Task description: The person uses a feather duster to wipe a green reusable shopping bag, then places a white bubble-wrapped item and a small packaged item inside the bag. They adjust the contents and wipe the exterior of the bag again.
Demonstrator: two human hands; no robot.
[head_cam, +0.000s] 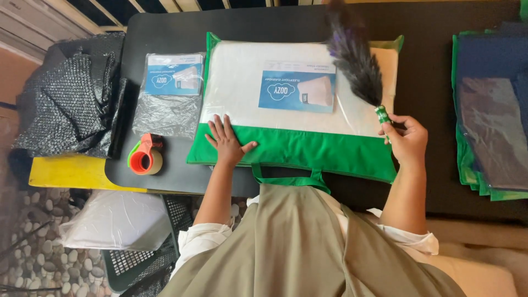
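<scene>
A white pillow in a clear, green-trimmed zip bag (291,148) lies flat on the dark table (165,27). My left hand (227,142) rests palm down, fingers spread, on the bag's green band near its left corner. My right hand (407,140) grips the green handle of a dark feather duster (355,55). The duster's plume reaches up and left over the bag's upper right part, blurred at its tip. A printed card insert with a blue panel (297,89) shows through the clear front. The bag's green carry loop (291,179) hangs off the table's near edge.
A tape dispenser with orange and green body (145,155) sits left of the bag, below a small clear packet (170,93). Crumpled black bubble wrap (71,99) is piled at far left. Stacked green-trimmed bags (489,110) lie at right. A plastic-wrapped bundle (115,220) rests on a crate below.
</scene>
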